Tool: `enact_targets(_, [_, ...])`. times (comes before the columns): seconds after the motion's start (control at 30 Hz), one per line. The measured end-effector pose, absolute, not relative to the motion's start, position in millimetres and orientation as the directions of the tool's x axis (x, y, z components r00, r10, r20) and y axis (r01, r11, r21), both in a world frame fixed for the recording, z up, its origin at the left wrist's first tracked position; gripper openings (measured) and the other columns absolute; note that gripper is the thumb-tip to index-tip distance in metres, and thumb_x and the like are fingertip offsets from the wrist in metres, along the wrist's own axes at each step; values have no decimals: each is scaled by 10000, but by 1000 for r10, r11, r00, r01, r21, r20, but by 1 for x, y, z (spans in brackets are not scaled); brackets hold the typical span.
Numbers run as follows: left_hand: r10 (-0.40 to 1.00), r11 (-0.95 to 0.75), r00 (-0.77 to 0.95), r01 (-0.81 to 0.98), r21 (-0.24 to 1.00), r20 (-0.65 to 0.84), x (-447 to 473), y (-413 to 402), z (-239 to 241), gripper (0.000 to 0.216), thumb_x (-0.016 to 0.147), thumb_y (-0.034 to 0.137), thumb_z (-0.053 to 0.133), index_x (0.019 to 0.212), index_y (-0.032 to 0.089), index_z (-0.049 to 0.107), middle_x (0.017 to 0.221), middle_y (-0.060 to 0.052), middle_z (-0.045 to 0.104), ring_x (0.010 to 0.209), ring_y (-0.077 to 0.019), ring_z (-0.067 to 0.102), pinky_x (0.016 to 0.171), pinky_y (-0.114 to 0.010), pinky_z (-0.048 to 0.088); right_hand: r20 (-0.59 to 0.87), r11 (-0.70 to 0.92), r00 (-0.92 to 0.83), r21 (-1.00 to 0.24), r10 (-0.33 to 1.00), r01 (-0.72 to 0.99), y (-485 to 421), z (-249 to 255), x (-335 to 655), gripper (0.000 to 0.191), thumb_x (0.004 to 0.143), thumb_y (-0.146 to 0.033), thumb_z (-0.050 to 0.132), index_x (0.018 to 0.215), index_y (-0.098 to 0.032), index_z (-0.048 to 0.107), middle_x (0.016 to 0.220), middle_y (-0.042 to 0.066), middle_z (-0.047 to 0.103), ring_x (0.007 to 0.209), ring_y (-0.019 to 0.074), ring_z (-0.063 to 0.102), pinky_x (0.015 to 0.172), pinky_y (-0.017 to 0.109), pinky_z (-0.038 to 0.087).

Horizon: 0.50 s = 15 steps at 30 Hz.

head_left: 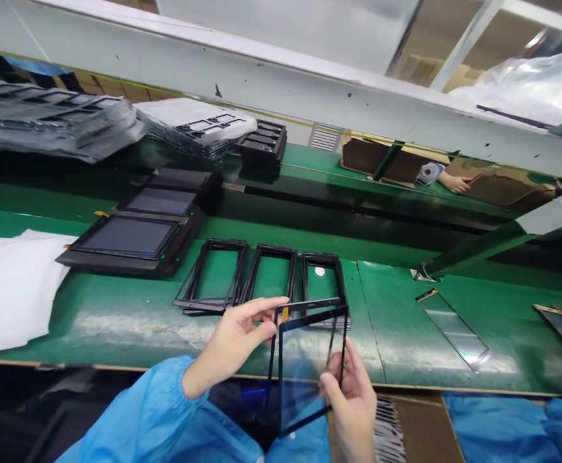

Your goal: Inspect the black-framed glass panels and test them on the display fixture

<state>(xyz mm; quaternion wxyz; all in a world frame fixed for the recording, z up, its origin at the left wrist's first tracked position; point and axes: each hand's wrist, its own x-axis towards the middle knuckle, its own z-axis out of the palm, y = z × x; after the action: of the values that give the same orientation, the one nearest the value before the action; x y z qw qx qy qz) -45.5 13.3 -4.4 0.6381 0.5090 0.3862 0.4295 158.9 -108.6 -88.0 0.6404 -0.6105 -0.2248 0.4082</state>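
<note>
Between the left hand (pixel 235 334) and the right hand (pixel 355 395) we see a smooth, glossy, glass-like panel (pixel 303 376), beside a frame (pixel 316 305) that looks like dull plastic. Beyond the hands, plastic-looking frames (pixel 277 248) rest on a smooth, shiny tabletop (pixel 117 315), with matt, paper-like sheets (pixel 15 292) left of the left hand. We see creased cloth in the sleeve (pixel 141 405) behind that hand, and painted-looking metal in the beam (pixel 281 74) well beyond.

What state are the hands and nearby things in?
Left hand: pinching a thin black rectangular frame by one corner.
Right hand: gripping a clear black-bordered rectangular panel by its right side.
Held frame and panel: tilted, overlapping.
Three black rectangular frame stacks: lying on the green tabletop.
Flat white sheets: piled unevenly.
Dark rectangular screens: lined up.
Loose clear dark-edged panel: lying flat.
</note>
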Motion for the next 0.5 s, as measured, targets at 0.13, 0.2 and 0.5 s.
enact_targets(0.13, [950,120,307,-170,978,-63,-43,11,-8,349,866,321,818,1205,242,836,928,-71,762,713,-176,692,643,-271,612,-222,-93,538,-962,814,-256,-110,-88,155,878,746,-400,909,1541,-273,559,986,32,802,677,152,669,531,235,542])
enact_targets(0.2, [950,119,305,-184,976,-59,-43,10,-10,343,862,325,826,1197,250,839,920,-66,763,706,-173,693,638,-268,611,-224,-78,548,-958,806,-277,-110,-86,153,827,737,-388,909,1501,-292,606,988,26,796,664,148,660,524,238,542])
enact_targets(0.5, [959,86,282,-205,975,-25,-45,9,-9,321,865,240,815,1181,294,846,870,-38,764,727,-151,673,635,-216,601,-242,-75,556,-949,795,-306,-110,-78,152,755,743,-345,893,1456,-309,646,958,-3,777,667,143,642,533,229,543])
